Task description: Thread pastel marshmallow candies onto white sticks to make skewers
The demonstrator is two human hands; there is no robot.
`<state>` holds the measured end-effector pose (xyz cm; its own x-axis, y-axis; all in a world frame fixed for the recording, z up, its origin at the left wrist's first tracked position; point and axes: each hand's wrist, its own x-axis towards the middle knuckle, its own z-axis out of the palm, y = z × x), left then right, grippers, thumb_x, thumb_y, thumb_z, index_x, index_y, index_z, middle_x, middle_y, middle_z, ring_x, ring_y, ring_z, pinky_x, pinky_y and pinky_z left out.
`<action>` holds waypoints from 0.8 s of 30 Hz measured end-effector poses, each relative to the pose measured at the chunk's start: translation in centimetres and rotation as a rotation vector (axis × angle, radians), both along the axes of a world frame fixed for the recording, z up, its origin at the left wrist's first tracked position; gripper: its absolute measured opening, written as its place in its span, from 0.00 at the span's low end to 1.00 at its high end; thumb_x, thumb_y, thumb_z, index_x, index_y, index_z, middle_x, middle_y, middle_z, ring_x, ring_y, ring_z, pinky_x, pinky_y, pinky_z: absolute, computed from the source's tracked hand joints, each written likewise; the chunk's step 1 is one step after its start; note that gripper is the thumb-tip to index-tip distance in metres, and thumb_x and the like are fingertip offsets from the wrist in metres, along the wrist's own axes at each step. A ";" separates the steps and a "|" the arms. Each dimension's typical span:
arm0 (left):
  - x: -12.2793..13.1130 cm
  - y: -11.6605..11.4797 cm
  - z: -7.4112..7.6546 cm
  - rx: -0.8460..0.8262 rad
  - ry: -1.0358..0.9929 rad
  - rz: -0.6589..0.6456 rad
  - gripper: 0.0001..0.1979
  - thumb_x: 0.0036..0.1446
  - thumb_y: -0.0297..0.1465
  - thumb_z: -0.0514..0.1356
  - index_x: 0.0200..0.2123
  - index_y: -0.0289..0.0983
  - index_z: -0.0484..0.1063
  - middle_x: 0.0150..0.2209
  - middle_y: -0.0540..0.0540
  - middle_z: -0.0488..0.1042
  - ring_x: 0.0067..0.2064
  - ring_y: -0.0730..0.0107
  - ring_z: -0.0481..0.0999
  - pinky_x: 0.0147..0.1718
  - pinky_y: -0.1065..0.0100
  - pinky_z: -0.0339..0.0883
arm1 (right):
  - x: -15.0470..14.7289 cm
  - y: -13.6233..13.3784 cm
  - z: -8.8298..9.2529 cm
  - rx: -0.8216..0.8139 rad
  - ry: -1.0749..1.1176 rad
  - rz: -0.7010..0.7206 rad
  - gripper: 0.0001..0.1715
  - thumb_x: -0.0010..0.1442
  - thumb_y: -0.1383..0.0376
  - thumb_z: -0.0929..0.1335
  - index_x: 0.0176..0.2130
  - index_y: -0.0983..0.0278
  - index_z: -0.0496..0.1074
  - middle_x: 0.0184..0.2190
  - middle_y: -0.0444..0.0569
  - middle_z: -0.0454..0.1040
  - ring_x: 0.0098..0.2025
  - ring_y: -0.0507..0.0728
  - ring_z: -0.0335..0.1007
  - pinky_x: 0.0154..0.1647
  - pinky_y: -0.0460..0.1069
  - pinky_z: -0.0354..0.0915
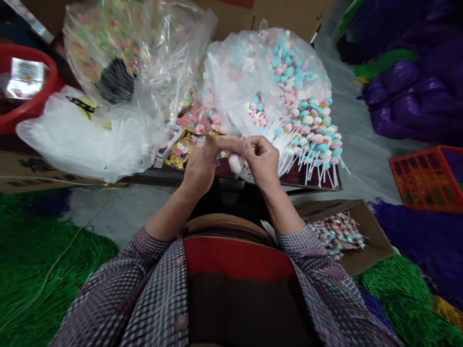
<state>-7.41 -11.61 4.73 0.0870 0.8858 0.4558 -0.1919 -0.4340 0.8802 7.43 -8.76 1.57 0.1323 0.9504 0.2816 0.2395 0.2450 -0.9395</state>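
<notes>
My left hand (pixel 200 166) is over the front edge of the table, its index finger reaching across to my right hand and the other fingers curled and partly hidden. My right hand (pixel 265 161) is closed in a pinch, with a small gold strip (pixel 253 148) showing at its fingertips. Just below, between the two hands, hangs a blurred white piece (pixel 236 164) that looks like a marshmallow beside clear plastic. Right of my right hand lie marshmallow sticks (pixel 318 137) in pink, white and blue, their white stems pointing toward me. Packets with gold ties (pixel 178 155) lie near my left hand.
Big clear bags of marshmallows (pixel 289 62) and colourful candy (pixel 108 33) stand at the back. White plastic bags (pixel 97 140) and a red basin (pixel 50 82) are left. On the floor at right are a cardboard box (pixel 376 236) of wrapped sticks and an orange crate (pixel 423 176).
</notes>
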 end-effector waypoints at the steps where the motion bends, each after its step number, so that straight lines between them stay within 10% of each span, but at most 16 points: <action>1: -0.1 -0.5 0.2 0.022 0.111 0.048 0.33 0.72 0.54 0.46 0.31 0.43 0.83 0.30 0.45 0.81 0.38 0.64 0.80 0.49 0.56 0.74 | 0.0 0.1 0.4 0.031 0.000 -0.027 0.06 0.58 0.62 0.69 0.32 0.62 0.73 0.26 0.40 0.71 0.28 0.50 0.63 0.33 0.47 0.63; 9: 0.1 0.9 -0.6 -0.732 -0.080 -0.198 0.40 0.67 0.62 0.39 0.23 0.38 0.71 0.16 0.50 0.59 0.19 0.75 0.60 0.21 0.69 0.59 | -0.6 -2.7 3.1 0.265 -0.221 0.099 0.07 0.61 0.64 0.68 0.30 0.59 0.73 0.24 0.40 0.70 0.28 0.51 0.65 0.35 0.49 0.67; 15: -0.3 0.6 0.7 -0.590 -0.136 -0.079 0.39 0.65 0.65 0.43 0.23 0.39 0.71 0.14 0.53 0.54 0.18 0.77 0.50 0.18 0.69 0.49 | 0.0 -2.4 2.4 0.191 -0.220 0.208 0.08 0.61 0.65 0.68 0.29 0.61 0.73 0.25 0.41 0.72 0.28 0.50 0.66 0.35 0.48 0.66; 24: 0.0 -0.1 -1.8 -0.659 -0.053 -0.164 0.27 0.67 0.53 0.57 0.26 0.38 0.75 0.15 0.54 0.58 0.19 0.77 0.58 0.20 0.71 0.56 | 0.8 -3.1 2.9 0.217 -0.178 0.078 0.08 0.63 0.63 0.70 0.31 0.60 0.76 0.26 0.42 0.72 0.30 0.52 0.67 0.40 0.50 0.69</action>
<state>-7.41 -11.69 2.96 0.2365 0.9571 -0.1674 -0.2598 0.2283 0.9383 8.25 -11.81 4.46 -0.0084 0.8707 0.4917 0.3690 0.4597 -0.8078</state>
